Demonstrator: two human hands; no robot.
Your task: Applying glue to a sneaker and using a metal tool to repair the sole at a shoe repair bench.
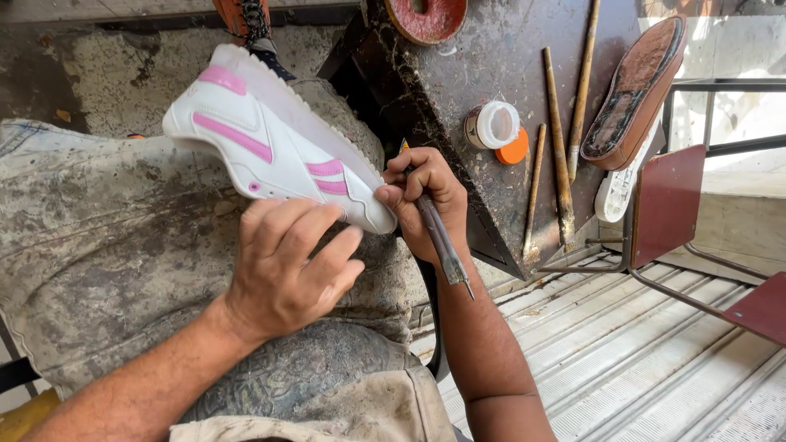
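A white sneaker with pink stripes (262,143) lies on its side across my lap, toe pointing right. My left hand (286,266) presses on its underside near the toe, fingers spread over the shoe. My right hand (427,200) sits at the toe tip and grips a thin metal-tipped tool with a dark handle (442,241), whose point angles down to the right, away from the shoe.
A dark stained work slab (491,98) stands to the right with a small white-lidded pot (494,125), an orange lid (514,151), several long sticks (561,155), a brown shoe sole (634,94) and a red round dish (426,18). Red metal stools (667,205) stand on ribbed flooring.
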